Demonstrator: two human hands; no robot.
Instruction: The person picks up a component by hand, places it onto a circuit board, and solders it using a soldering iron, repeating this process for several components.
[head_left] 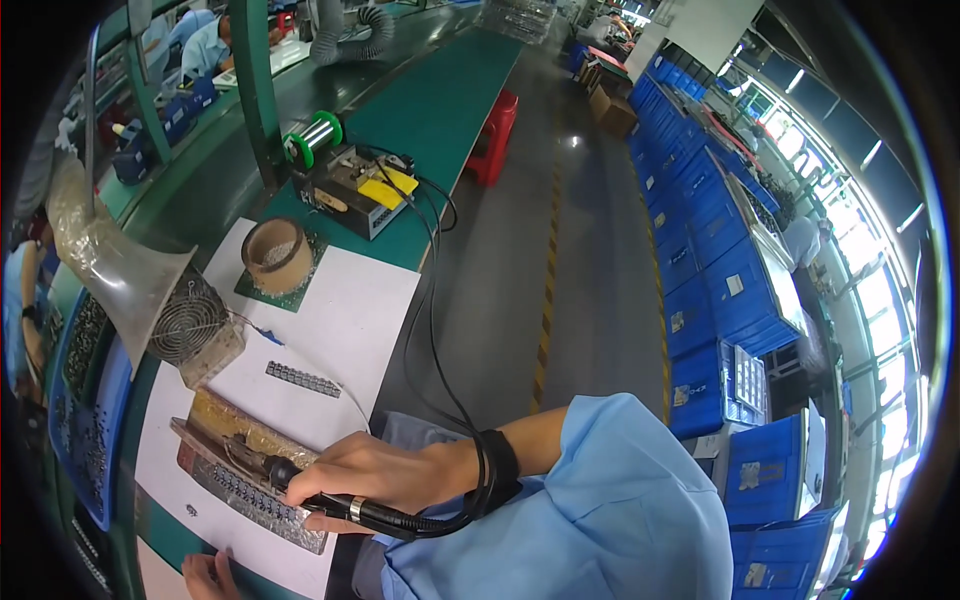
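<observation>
My right hand (385,475) is closed around the black handle of a soldering iron (365,512), its cable running back over a black wrist strap. The iron's front end lies over a fixture (300,535) with a yellowish, film-covered block along its far side. A row of small dark parts (245,490) sits in the fixture, just beneath the iron; the hand hides its right end. At the lower edge, my left hand (207,577) rests by the paper's near edge, fingers apart, with nothing visible in them; the picture cuts off the rest. One tiny dark part (191,510) lies on the paper nearby.
On the white paper (360,300) lie a strip of parts (303,378) and a brown ring-shaped container (276,256). A fan (188,322) with a duct stands left, beside a blue tray (75,440). Behind are a soldering station (350,195) and solder spool (315,137).
</observation>
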